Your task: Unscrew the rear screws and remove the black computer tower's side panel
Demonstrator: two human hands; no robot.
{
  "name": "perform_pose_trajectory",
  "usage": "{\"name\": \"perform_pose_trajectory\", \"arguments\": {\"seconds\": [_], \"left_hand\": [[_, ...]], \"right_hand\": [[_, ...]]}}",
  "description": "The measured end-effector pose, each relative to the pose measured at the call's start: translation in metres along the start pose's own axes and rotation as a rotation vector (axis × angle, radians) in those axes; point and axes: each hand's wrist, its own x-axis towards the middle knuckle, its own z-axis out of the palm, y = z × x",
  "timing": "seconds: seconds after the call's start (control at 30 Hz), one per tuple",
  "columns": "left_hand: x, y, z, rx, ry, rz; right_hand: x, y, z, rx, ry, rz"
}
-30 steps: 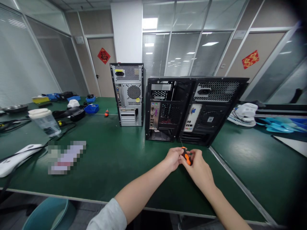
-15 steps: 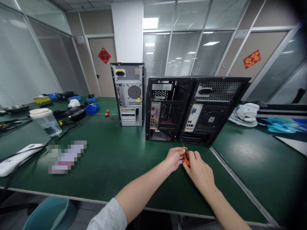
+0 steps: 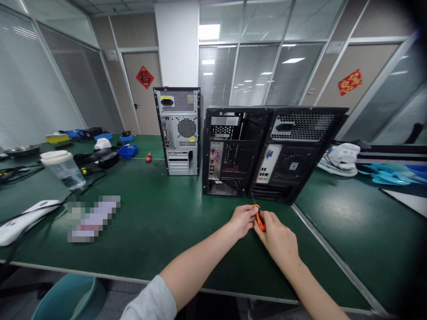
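An orange and black screwdriver (image 3: 260, 221) is held by both hands in front of the computer cases. My right hand (image 3: 277, 234) is closed round its handle. The fingers of my left hand (image 3: 243, 221) pinch the front of the handle near the shaft. The thin shaft points up at the lower left corner of the right black computer case (image 3: 302, 169); whether its tip sits on a screw is too small to tell. Touching that case on its left stands another black computer case (image 3: 237, 153), with an open bay at the top of its back.
A grey and black computer tower (image 3: 182, 133) stands further left. A second screwdriver (image 3: 148, 156), blue trays (image 3: 128, 151), a plastic cup (image 3: 63, 170) and a white power strip (image 3: 28, 221) lie leftward. At right are a white fan-like device (image 3: 345, 155) and blue blades (image 3: 388, 173).
The screwdriver's handle has turned a little in my fingers, showing more orange at its lower end. Both hands stay in nearly the same place.
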Motion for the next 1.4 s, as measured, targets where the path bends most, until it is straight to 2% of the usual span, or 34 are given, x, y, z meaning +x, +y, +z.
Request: {"name": "perform_pose_trajectory", "arguments": {"seconds": [0.53,0.93,1.17,1.4], "left_hand": [[0.001,0.000,-0.001,-0.011,-0.006,-0.015],[0.003,-0.001,-0.001,0.009,0.010,-0.020],[-0.001,0.001,0.001,0.005,0.033,-0.014],[-0.006,0.003,0.004,0.009,0.051,-0.009]], "right_hand": [[-0.001,0.001,0.005,0.114,0.021,0.062],[0.001,0.005,0.009,0.317,0.038,0.101],[0.004,0.005,0.006,0.368,-0.012,0.156],[0.006,0.001,-0.003,0.536,-0.107,0.281]]}}
